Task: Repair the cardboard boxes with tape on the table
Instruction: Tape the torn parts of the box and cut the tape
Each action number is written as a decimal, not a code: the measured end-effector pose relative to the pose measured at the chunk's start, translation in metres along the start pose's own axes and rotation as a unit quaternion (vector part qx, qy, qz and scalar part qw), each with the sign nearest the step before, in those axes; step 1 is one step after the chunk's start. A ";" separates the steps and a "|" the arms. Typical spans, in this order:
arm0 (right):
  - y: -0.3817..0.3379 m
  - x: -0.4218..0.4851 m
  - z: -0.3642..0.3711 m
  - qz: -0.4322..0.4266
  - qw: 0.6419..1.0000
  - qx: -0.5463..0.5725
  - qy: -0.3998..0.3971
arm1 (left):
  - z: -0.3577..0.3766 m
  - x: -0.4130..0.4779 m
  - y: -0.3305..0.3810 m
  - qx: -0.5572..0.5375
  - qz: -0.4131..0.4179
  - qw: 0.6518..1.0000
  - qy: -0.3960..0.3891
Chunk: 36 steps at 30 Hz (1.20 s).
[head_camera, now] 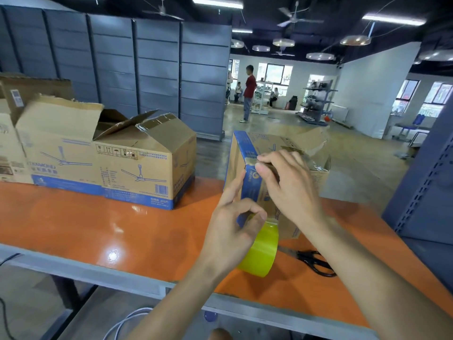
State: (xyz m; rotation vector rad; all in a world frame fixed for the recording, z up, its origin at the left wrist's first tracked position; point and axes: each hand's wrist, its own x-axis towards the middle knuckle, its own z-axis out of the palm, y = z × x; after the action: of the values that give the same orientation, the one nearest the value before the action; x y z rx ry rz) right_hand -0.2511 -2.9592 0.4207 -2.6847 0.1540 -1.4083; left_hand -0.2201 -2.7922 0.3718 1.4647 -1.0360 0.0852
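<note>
From my seat I see the box (267, 141) standing on the right part of the orange worktop (98, 224), with one blue-striped corner edge turned toward the camera and its torn flaps up at the far side. The right hand (289, 185) is at the top of that edge. Its grip is closed on the box, with the forefinger laid over the top and the thumb pressed on the front face. A bit of tape (250, 160) shows just left of the fingertips.

The left hand (232, 231) is lower down, in front of the same edge. Its grip is clamped on the yellow roll (263, 249), thumb and curled fingers at the roll's upper rim, while the forefinger reaches up along the box's corner and touches it. The roll is held just above the worktop, against the foot of the box.

Black scissors (316, 262) lie flat on the worktop just right of the roll, under the right forearm. Well to the left stands a big box (137, 168) printed with ceiling fans, its flaps open. Another carton (9, 143) stands against its left side.
</note>
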 end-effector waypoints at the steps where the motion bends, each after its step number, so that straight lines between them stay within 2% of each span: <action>1: -0.001 0.001 0.001 0.007 1.000 0.000 0.001 | 0.000 0.000 -0.001 -0.002 -0.002 1.000 0.004; 5: -0.002 0.002 0.000 0.020 1.000 0.005 -0.004 | 0.001 0.006 0.005 -0.030 -0.016 0.999 0.023; 12: -0.001 0.002 -0.002 0.016 1.000 0.018 -0.001 | 0.004 0.007 0.003 0.008 0.002 0.999 0.054; 17: -0.003 0.002 -0.002 0.031 0.999 0.014 0.000 | -0.001 -0.017 -0.014 0.042 -0.054 0.994 0.080; 23: -0.032 0.013 0.006 0.086 0.992 -0.088 0.019 | -0.010 -0.006 -0.007 0.068 -0.052 0.993 0.085; 26: -0.038 0.015 0.011 0.095 0.990 -0.102 0.023 | -0.010 -0.003 -0.003 0.069 -0.049 0.993 0.082; 31: -0.033 0.000 0.012 0.044 0.989 -0.144 0.002 | -0.010 -0.005 -0.009 0.068 -0.048 0.993 0.085; 36: -0.027 -0.003 0.009 0.030 0.990 -0.135 -0.016 | -0.009 -0.008 -0.008 0.068 -0.047 0.994 0.073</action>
State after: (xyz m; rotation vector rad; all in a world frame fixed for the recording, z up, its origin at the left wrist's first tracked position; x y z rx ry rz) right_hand -0.2439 -2.9318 0.4171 -2.8848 0.4513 -1.4175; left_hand -0.2151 -2.7822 0.3631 1.6040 -0.8558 0.1954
